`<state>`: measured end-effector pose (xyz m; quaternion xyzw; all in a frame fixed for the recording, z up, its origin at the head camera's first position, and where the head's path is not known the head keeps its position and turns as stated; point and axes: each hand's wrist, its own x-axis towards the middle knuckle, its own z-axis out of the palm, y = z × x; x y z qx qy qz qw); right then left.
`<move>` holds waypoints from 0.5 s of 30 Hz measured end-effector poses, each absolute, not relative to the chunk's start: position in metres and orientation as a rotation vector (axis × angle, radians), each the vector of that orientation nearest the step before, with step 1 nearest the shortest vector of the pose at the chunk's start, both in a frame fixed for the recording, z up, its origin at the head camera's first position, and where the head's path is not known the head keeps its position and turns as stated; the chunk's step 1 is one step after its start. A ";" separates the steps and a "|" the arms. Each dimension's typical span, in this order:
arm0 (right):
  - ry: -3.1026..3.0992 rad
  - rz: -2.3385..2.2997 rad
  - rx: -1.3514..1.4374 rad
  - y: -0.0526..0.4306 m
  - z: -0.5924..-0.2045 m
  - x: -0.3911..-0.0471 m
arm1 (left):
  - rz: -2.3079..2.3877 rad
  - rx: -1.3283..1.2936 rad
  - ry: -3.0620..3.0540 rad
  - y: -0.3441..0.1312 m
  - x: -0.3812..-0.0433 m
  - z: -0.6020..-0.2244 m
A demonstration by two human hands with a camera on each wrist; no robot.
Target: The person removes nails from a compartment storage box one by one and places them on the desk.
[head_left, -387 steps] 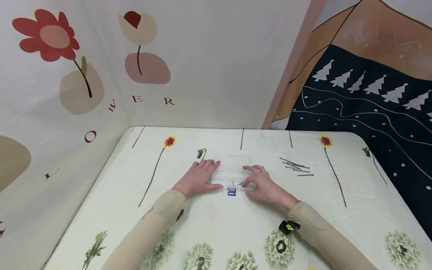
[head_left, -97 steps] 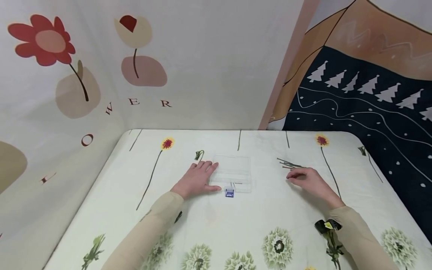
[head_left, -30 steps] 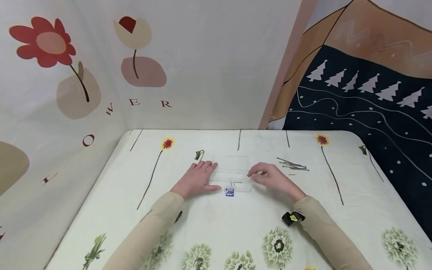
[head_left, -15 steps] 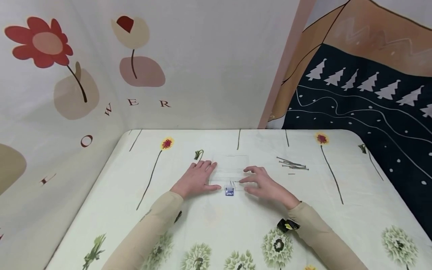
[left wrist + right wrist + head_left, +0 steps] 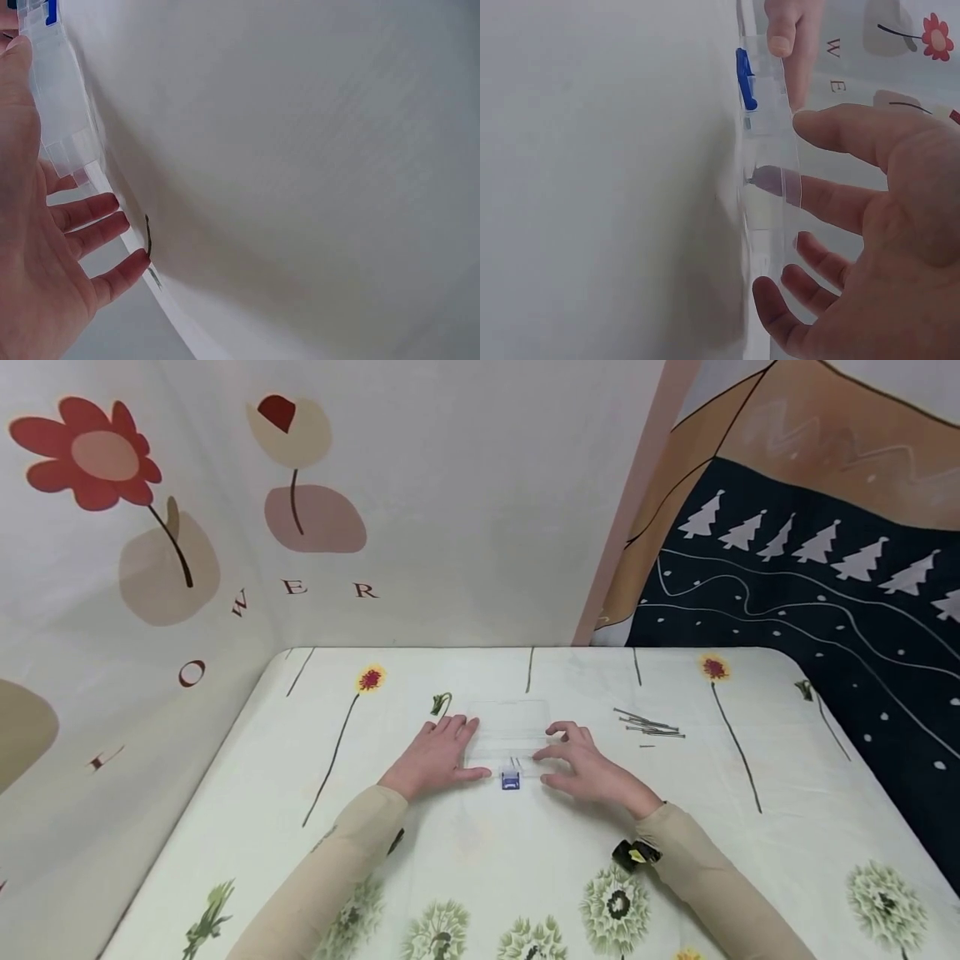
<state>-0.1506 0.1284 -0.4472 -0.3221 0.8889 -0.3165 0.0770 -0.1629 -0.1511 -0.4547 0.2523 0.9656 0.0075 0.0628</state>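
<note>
A clear plastic box (image 5: pixel 513 720) with a blue latch (image 5: pixel 511 780) at its front lies mid-table, with a few thin nails (image 5: pixel 514 763) in its front compartment. My left hand (image 5: pixel 435 756) rests spread at the box's left side, its thumb near the front edge. On the other side my right hand (image 5: pixel 588 768) has its index finger reaching into the front compartment. The right wrist view shows that finger (image 5: pixel 825 201) behind the clear wall, its tip by a small dark spot I cannot identify. The thumb is outside, apart from the index finger.
A loose pile of long nails (image 5: pixel 651 725) lies right of the box. One short nail (image 5: pixel 647 746) lies just in front of it. The table (image 5: pixel 465 860) has a flower-printed cloth, and printed fabric walls stand behind and to the left.
My right hand has moved from the nail pile to the box's front compartment, and its fingers have spread. The box has shifted slightly away. My left hand has stayed at its side.
</note>
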 end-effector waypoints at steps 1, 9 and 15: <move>2.657 -0.971 -0.964 0.127 -0.448 -0.151 | 0.025 0.761 2.918 -0.151 -0.163 -0.455; 2.614 -1.036 -0.992 0.118 -0.451 -0.155 | 0.027 0.727 2.906 -0.151 -0.163 -0.454; 2.637 -1.033 -0.981 0.120 -0.450 -0.153 | 0.034 0.735 2.900 -0.151 -0.162 -0.453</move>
